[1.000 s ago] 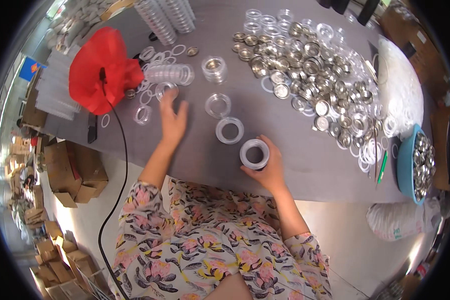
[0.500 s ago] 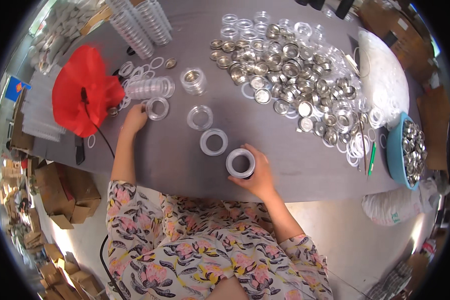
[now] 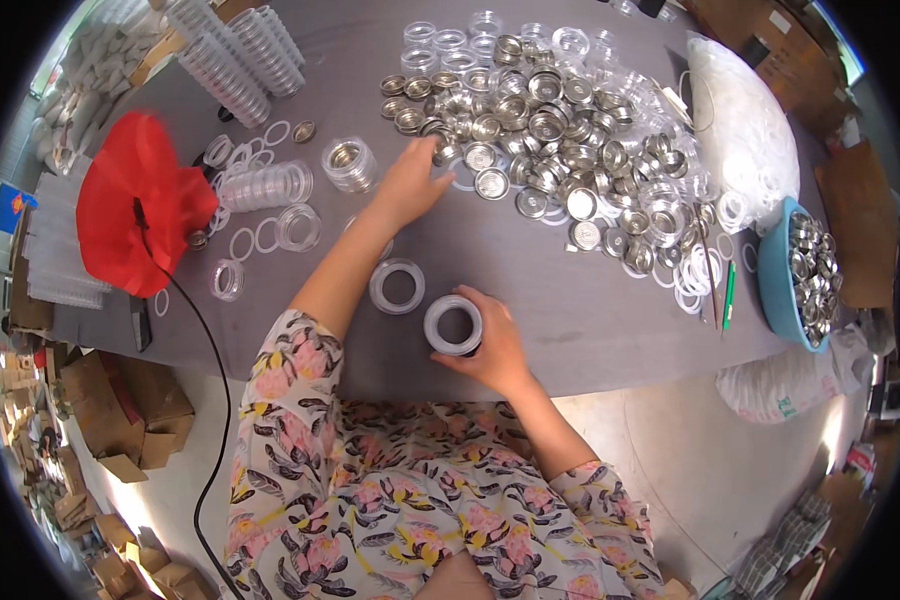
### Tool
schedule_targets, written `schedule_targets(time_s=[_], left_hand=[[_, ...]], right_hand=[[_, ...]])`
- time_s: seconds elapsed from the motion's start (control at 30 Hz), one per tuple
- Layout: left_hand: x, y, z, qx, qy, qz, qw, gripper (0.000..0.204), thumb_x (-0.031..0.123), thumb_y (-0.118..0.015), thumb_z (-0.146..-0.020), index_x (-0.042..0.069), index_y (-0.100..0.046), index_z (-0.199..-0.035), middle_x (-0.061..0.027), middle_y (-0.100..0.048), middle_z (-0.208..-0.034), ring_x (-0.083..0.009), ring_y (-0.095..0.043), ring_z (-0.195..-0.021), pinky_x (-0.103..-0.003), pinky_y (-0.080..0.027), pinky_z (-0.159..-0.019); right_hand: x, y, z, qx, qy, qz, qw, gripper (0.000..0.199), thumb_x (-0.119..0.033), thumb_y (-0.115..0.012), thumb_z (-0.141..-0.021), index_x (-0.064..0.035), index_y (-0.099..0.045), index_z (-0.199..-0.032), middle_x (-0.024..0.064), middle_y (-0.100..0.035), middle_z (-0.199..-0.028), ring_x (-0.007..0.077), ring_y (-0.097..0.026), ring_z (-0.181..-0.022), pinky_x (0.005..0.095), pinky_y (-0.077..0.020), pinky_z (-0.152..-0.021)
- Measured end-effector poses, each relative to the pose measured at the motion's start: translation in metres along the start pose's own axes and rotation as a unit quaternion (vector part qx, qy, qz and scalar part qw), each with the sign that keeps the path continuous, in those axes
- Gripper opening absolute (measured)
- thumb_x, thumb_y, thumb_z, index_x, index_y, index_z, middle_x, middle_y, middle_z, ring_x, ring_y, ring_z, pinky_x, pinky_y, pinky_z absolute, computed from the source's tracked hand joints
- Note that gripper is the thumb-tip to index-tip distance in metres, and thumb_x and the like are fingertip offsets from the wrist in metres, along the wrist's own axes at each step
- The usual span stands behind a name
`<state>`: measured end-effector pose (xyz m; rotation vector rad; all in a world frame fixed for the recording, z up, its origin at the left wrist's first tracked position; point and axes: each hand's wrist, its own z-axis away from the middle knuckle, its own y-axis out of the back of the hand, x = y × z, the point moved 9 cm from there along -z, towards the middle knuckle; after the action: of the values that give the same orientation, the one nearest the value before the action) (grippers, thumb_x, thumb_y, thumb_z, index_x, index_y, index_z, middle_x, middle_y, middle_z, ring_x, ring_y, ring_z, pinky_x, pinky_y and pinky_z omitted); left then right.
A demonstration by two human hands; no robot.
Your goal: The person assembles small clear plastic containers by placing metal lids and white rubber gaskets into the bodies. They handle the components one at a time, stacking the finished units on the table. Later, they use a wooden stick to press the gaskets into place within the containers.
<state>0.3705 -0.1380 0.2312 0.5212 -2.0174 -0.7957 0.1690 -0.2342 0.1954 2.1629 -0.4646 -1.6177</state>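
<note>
Clear ring was pinched by the right hand, near side of the cap pile. Metal cap at the pile's left edge was touched by the left hand, partly spread; grip couldn't be told. Steady ring, rim-only cap handling judged best.

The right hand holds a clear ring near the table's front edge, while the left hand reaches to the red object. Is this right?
Not quite: the head view shows the left hand at the near left side of the metal pieces. The right hand holds a clear ring near the front edge of the table.
</note>
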Motion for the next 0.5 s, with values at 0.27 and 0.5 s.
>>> schedule_targets(time_s=[0.27, 0.5], left_hand=[[0.018, -0.005, 0.041, -0.133, 0.127, 0.115, 0.976, 0.016, 0.017, -0.066, -0.080, 0.003, -0.065, -0.087, -0.0076, -0.063, -0.082, -0.0189, -0.060, -0.075, -0.030, -0.047, -0.066], [0.002, 0.009, 0.092, -0.142, 0.290, 0.427, 0.844, 0.015, 0.010, -0.066, -0.081, 0.005, -0.063, -0.094, 0.0004, -0.063, -0.083, -0.0095, -0.057, -0.073, -0.024, -0.044, -0.062]], right_hand=[[0.002, 0.001, 0.004, 0.013, 0.001, -0.011, 1.000, 0.087, -0.024, -0.086, -0.052, -0.0044, -0.044, -0.126, 0.0131, -0.054, -0.120, 0.0336, -0.050, -0.110, 0.0427, -0.0380, -0.095], [0.002, -0.002, 0.002, 0.021, 0.026, -0.014, 0.999, 0.090, -0.024, -0.085, -0.054, -0.0041, -0.040, -0.129, 0.0142, -0.054, -0.118, 0.0338, -0.050, -0.110, 0.0434, -0.0362, -0.097]])
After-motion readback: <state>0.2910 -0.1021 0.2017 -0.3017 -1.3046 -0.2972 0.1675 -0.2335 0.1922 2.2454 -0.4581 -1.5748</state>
